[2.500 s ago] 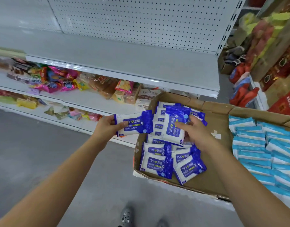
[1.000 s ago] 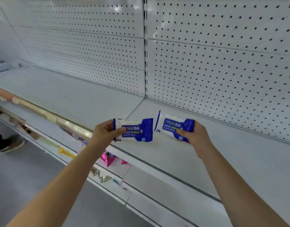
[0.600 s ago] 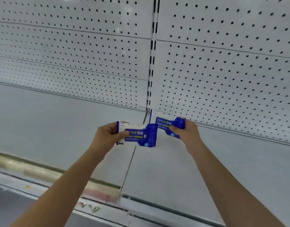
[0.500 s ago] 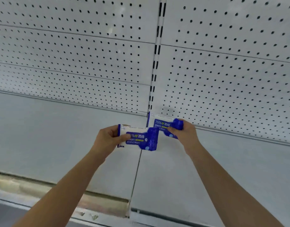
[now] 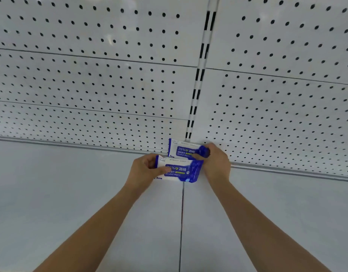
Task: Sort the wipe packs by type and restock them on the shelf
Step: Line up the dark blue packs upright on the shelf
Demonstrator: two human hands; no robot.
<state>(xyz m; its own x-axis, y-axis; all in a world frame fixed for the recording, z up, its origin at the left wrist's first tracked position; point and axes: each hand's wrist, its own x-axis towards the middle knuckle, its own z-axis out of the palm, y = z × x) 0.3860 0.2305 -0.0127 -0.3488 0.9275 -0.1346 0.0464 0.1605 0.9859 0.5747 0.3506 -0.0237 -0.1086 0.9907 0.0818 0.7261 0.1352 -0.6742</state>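
Observation:
Two blue and white alcohol wipe packs are held over the white shelf (image 5: 71, 193). My left hand (image 5: 145, 171) grips the nearer alcohol wipe pack (image 5: 181, 170) by its left end, thumb across the front. My right hand (image 5: 216, 163) holds the farther alcohol wipe pack (image 5: 184, 150) by its right end, right at the back of the shelf against the pegboard wall. The near pack overlaps the lower edge of the far one. Whether either pack touches the shelf surface I cannot tell.
A white pegboard back wall (image 5: 110, 75) rises behind the shelf, split by a slotted upright (image 5: 198, 79). A seam (image 5: 182, 222) runs front to back between two shelf boards, under my hands.
Both hands have reached deeper over the shelf with their packs. The right pack now sits at the back wall and the left pack has closed up in front of it.

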